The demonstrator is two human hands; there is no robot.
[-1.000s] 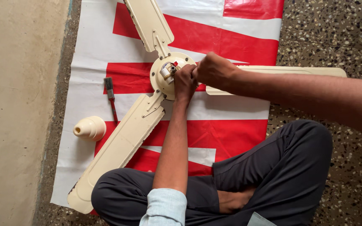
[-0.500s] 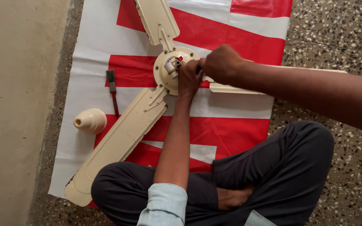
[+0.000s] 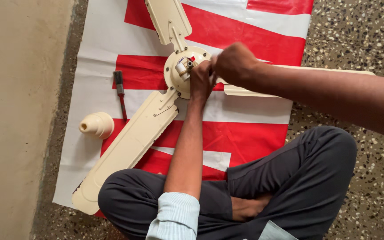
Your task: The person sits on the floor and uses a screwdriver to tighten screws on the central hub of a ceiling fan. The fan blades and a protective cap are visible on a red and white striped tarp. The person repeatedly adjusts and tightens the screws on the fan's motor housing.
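Red-and-white sheet point(image 3: 245, 111) on the floor carries a cream ceiling fan point(image 3: 134, 133). Both hands have stayed at its hub point(image 3: 176, 73) over the last second: left hand point(image 3: 201, 80) pinching there, right hand point(image 3: 235, 62) curled closed beside it. Small screwdriver point(image 3: 121, 93) lies apart.

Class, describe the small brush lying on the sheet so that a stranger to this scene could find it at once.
Start at the red and white sheet spread on the speckled floor, where a cream ceiling fan lies. Left of the fan's round hub lies the brush, alone on the sheet. Unlike the cream bell-shaped cover below it, it is thin, dark-bristled and red-handled.
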